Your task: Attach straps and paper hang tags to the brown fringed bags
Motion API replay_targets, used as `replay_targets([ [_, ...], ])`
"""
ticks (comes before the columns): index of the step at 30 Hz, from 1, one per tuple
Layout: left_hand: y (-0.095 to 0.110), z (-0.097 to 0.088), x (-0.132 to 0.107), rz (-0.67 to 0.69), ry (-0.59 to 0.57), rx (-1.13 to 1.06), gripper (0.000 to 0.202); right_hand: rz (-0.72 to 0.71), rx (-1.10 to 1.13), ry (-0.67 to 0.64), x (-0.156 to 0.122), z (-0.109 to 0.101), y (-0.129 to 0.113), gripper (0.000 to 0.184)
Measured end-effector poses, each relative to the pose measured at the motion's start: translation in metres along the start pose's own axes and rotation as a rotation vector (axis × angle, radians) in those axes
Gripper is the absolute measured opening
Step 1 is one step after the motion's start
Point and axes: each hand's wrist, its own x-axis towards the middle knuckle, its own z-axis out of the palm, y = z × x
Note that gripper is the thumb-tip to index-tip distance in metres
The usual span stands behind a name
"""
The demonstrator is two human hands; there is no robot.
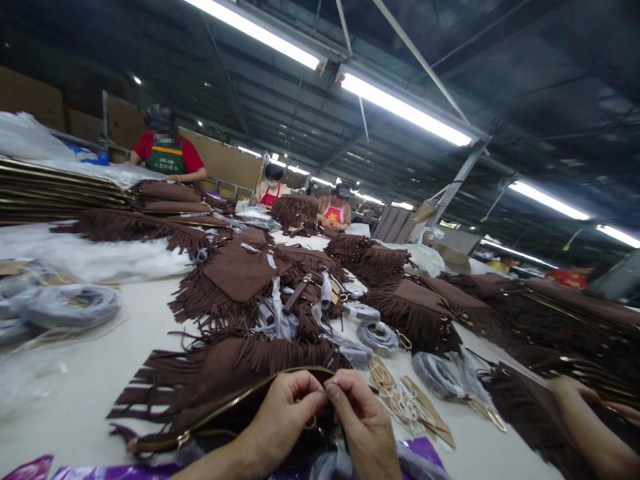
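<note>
A dark brown fringed bag (250,357) lies in front of me with its brass zipper (235,400) open. My left hand (290,407) is closed in a pinch over the bag's opening. Close against it, my right hand (360,417) pinches too, thumb and forefinger together. Whatever sits between the fingertips is too small to make out. Below my hands, a clear plastic wrapping (333,463) and a metal ring show in part. The zipper pull (183,439) is at the bag's left end.
Beyond the bag lie more fringed bags (240,273) and plastic-wrapped coiled straps (379,337). White strings with brown tags (400,397) lie to the right. A co-worker's arm (590,427) reaches in at right among stacked bags. Purple plastic (115,473) lines the near edge. Several people work farther back.
</note>
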Motion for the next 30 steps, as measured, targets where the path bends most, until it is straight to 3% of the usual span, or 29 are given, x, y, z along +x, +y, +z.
replay_targets([
  [4,0.001,-0.002,-0.003,0.067,0.020,0.042,0.023,0.228,0.402,0.086,-0.001,0.004,-0.002,0.035],
  [7,0.006,-0.003,-0.007,0.201,0.002,0.184,0.019,0.319,0.478,0.061,-0.001,0.000,0.004,0.041],
  [11,0.008,-0.002,-0.012,0.371,-0.058,0.351,0.019,0.315,0.239,-0.032,-0.001,-0.006,0.008,0.046],
  [16,0.011,-0.003,-0.014,0.484,-0.164,0.420,0.023,0.151,0.022,-0.060,-0.001,-0.001,-0.003,0.037],
  [20,0.020,-0.010,-0.011,0.331,-0.254,0.359,0.017,0.143,0.052,-0.094,-0.003,-0.006,-0.011,0.033],
  [22,0.025,-0.015,-0.007,0.236,-0.234,0.373,0.014,0.166,0.027,-0.129,-0.005,-0.016,-0.015,0.033],
  [25,0.027,-0.023,-0.002,0.231,-0.207,0.664,0.015,0.096,-0.205,-0.307,-0.010,-0.033,-0.026,0.029],
  [30,0.025,-0.023,-0.002,0.320,-0.304,1.117,0.021,-0.086,-0.769,-0.632,-0.015,-0.043,-0.030,0.025],
])
